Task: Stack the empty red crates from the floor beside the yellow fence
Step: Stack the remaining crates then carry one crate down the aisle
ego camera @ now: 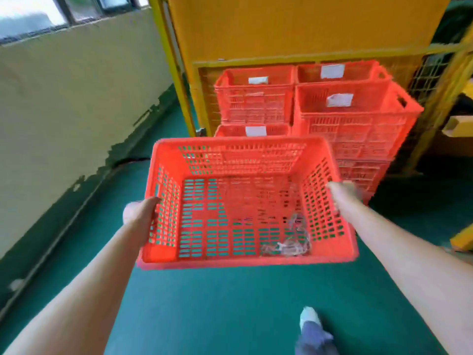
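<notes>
I carry a red slotted crate (245, 155) in the air, level, in front of me. My left hand (139, 213) grips its left side wall and my right hand (340, 193) grips its right side wall. A small tangle of clear scraps (291, 242) lies in its near right corner. Just beyond it stand stacked red crates against the yellow fence (307, 56): a tall stack on the right (358, 116), another crate behind at the left (256, 96), and a low stack (253, 130) right behind the carried crate, mostly hidden by it.
A cream wall (76, 98) with a dark base runs along the left. The green floor (217, 303) stretches below me, with my shoe (311, 319) on it. Yellow posts and mesh (440, 93) close the right side, with cardboard behind them.
</notes>
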